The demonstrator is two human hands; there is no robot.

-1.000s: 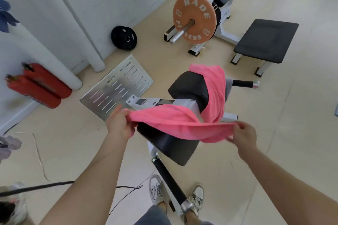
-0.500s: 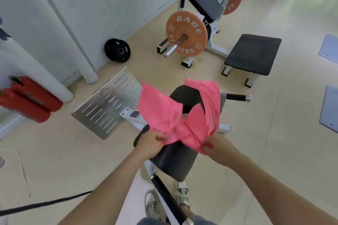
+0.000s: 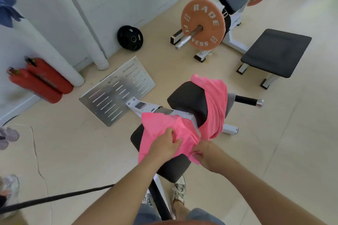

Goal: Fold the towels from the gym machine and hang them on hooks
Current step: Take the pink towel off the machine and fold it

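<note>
A pink towel (image 3: 157, 129) lies folded over the near black pad (image 3: 175, 168) of the gym machine. My left hand (image 3: 164, 147) rests on top of it, fingers spread across the cloth. My right hand (image 3: 204, 153) pinches the towel's right corner just beside the left hand. A second pink towel (image 3: 215, 104) hangs draped over the far black pad (image 3: 186, 100) of the same machine, untouched. No hooks show in this view.
A slotted metal footplate (image 3: 117, 91) lies on the floor to the left. Beyond stand a black bench (image 3: 276, 51), an orange weight plate (image 3: 202, 24) on a bar, and a black plate (image 3: 130, 37) against the wall. Two red extinguishers (image 3: 38, 80) lie far left.
My hands, spread wide with the towel stretched a second ago, have come together. The towel has folded over and now lies on the near pad under my left hand.
</note>
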